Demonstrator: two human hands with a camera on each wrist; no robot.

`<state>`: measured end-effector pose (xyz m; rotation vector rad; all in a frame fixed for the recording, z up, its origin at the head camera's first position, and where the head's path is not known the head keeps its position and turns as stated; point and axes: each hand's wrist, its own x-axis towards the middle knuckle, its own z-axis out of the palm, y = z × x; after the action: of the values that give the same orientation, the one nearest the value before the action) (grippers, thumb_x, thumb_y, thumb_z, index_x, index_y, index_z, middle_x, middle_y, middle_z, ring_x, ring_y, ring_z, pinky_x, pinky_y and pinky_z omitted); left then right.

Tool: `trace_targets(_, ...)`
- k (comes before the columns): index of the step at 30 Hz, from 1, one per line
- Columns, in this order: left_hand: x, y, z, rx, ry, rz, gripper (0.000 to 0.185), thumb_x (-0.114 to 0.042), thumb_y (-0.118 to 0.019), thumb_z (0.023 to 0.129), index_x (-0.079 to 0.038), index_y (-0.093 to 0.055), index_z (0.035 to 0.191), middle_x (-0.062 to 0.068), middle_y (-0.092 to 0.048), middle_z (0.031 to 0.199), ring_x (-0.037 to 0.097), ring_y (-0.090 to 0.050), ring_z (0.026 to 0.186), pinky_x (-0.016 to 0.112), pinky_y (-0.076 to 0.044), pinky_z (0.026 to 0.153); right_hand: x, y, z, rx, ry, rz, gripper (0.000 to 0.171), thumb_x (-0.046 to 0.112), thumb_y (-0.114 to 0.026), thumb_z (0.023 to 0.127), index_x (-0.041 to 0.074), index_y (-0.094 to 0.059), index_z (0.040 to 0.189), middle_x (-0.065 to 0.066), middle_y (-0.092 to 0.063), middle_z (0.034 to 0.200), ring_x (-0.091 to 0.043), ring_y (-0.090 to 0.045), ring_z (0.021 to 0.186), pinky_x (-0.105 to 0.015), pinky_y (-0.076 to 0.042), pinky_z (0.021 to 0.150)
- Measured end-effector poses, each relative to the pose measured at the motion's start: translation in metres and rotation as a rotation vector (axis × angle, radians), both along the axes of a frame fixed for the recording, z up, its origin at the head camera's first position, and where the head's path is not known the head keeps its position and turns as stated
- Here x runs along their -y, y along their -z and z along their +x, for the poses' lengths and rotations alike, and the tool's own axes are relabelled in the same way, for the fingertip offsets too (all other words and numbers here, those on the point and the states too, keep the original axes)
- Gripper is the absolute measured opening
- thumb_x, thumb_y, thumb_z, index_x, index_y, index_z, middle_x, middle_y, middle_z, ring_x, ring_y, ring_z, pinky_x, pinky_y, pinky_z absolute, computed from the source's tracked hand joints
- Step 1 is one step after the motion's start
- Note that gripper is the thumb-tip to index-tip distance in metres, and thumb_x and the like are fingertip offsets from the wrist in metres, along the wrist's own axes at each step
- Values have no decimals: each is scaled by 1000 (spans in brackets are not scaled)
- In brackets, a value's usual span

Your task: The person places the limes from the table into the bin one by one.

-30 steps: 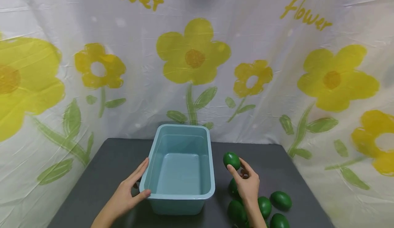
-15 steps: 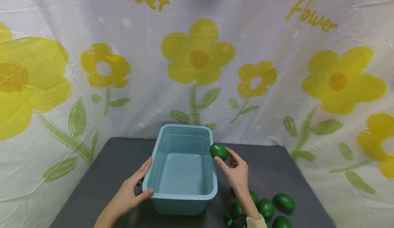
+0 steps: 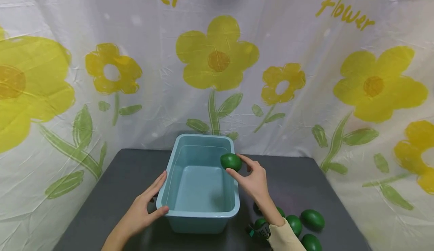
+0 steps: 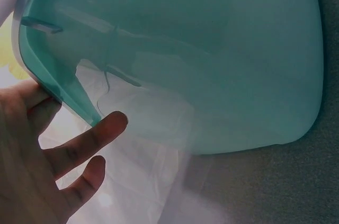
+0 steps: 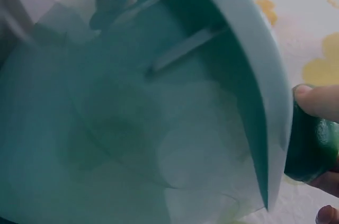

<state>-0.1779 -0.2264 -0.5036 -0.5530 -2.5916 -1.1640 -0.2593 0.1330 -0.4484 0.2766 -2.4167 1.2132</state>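
Flower-printed white sheeting [image 3: 217, 63] hangs behind and to both sides of a dark grey counter [image 3: 115, 190]; landmark for all positions below is the pale blue plastic tub [image 3: 200, 213], open side up, mid-counter. Tub is empty in the head view; walls look thin and slightly flexible, rim rolled, so judged light and easy to shift if knocked. Left hand [image 3: 144, 209] rests against the tub's left wall near the front corner, thumb hooked over the rim and fingers straight along the outside: a relaxed, open brace rather than a closed grip. Right hand [image 3: 252, 179] is at the tub's right rim, toward the back, and pinches a green egg-shaped object [image 3: 231, 162] between thumb and fingertips; the object sits just over the rim, above the tub's interior, not touching the floor of it. Right wrist view confirms a fingertip [image 5: 318, 99] pressed on its glossy surface. Judgement: smooth, hard shell, likely light and somewhat slippery; best held across its narrow middle, as now. More green eggs [image 3: 312, 219] lie in a loose cluster on the counter, right of the tub's front corner.
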Motion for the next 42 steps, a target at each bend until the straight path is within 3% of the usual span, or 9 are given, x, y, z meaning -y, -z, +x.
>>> trace_targets(4,0,-1,0,-1,1,4,87,-31,-76,97,-22,-29,170,10,-31,174,-1,-27,150,58,-56,91,1,-1,-4,-10,-21,11,58,39,-90,84,17,-75,135,-2,-73,100,-16,-40,72,-34,-32,69)
trace_targets(7,0,-1,0,0,-4,-2,87,-31,-76,97,-22,-29,170,11,-31,173,4,-29,151,56,-56,90,0,0,-5,-24,-24,2,57,37,-91,84,16,-75,134,2,-77,120,-15,-41,72,-34,-33,70)
trace_targets(12,-2,-1,-1,16,-7,1,86,-32,-76,97,-22,-30,170,12,-31,173,33,-44,149,38,-57,81,-5,0,-4,-35,-11,-3,57,35,-92,83,16,-75,134,1,-77,121,-13,-39,71,-35,-33,70)
trace_targets(14,-2,-1,-1,14,-4,9,86,-30,-76,97,-22,-30,170,9,-31,174,37,-47,146,34,-56,79,-8,1,-3,-37,-4,1,58,35,-92,83,16,-75,134,-1,-77,120,-13,-39,71,-34,-33,69)
trace_targets(19,-2,2,1,3,-2,21,84,-29,-75,98,-25,-30,169,2,-29,175,11,-45,146,32,-54,77,-21,4,1,-41,19,12,58,33,-93,82,15,-75,134,-5,-71,98,-14,-38,71,-33,-32,68)
trace_targets(23,-3,3,1,8,-6,26,85,-31,-75,98,-27,-29,170,-5,-26,175,-6,-35,145,32,-53,77,-35,5,3,-34,58,23,59,33,-93,82,14,-74,135,-2,-65,90,-15,-38,71,-33,-33,68)
trace_targets(28,-3,2,0,-2,-9,17,87,-30,-77,97,-27,-30,170,-10,-25,175,-10,-31,145,32,-54,77,-53,5,6,-47,103,20,60,32,-91,83,14,-73,137,-1,-51,81,-15,-37,73,-35,-32,69)
trace_targets(36,-3,2,0,-2,-11,8,88,-27,-77,96,-26,-29,170,-10,-25,175,-5,-32,147,34,-55,80,-85,15,23,-105,145,94,67,28,-94,80,12,-70,141,2,-48,81,-12,-37,72,-34,-32,68)
trace_targets(42,-4,2,1,-1,-20,3,89,-30,-78,96,-27,-28,170,-3,-27,176,-14,-23,146,39,-57,85,-118,23,38,3,227,134,70,34,-92,84,11,-66,145,-2,-51,85,-15,-38,70,-34,-32,68)
